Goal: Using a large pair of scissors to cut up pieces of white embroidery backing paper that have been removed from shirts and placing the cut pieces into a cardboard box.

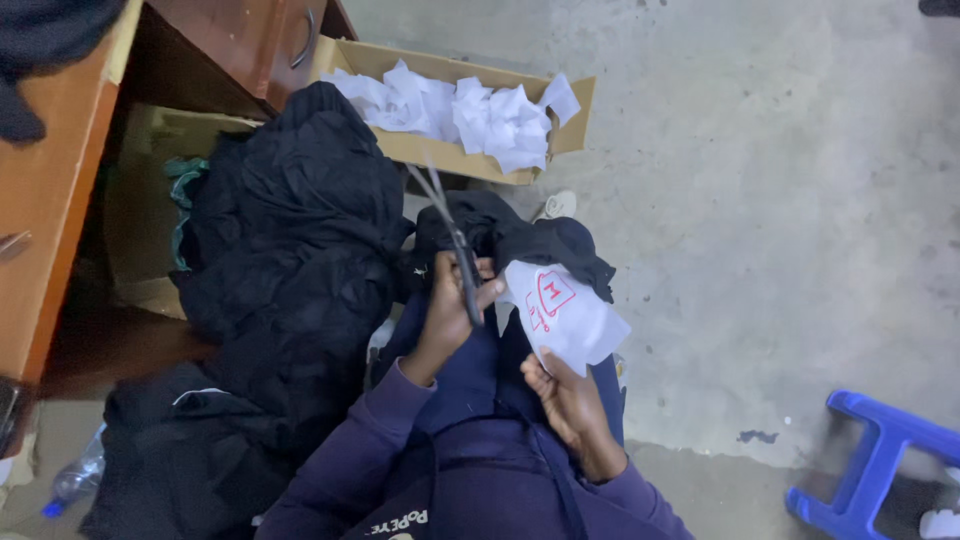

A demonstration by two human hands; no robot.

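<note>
My left hand (448, 312) grips a pair of dark scissors (452, 235), blades pointing away from me. My right hand (568, 398) holds the lower edge of a white cut piece (575, 318) with red marks drawn on it. The scissors sit just left of that piece, near its edge. A black garment (520, 238) lies over my lap beneath both hands, and the white piece appears to hang from it. I wear a purple sweater and dark blue trousers.
A heap of black clothes (290, 260) lies to my left against a wooden desk (50, 190). A cardboard box (575, 125) of white scraps (460, 108) stands ahead. A blue plastic stool (880, 455) is at right and a plastic bottle (75, 480) at lower left, on a concrete floor.
</note>
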